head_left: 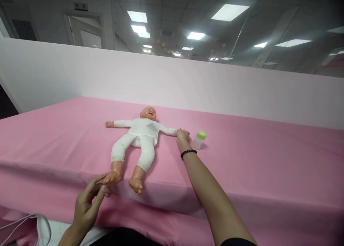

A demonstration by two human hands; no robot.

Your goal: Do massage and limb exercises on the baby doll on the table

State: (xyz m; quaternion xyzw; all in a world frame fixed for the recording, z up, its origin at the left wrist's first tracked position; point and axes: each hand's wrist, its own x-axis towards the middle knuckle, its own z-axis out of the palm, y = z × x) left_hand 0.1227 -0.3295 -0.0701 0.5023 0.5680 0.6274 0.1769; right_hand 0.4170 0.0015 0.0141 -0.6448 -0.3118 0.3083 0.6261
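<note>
A baby doll in a white suit lies on its back on the pink padded surface, arms stretched out and feet at the front edge. My right hand, with a black beaded band on its wrist, is closed around the doll's hand at the right, which it mostly covers. At the front left, my left hand is beside the doll's foot. Its fingers are loosely curved with the thumb apart, and the fingertips reach the toes. Just right of my right hand stands a small white bottle with a green cap.
A white low wall runs along the back, with dark glass above it reflecting ceiling lights. Pale cables and a white cloth are at the lower left. The padded surface drops off at its front edge.
</note>
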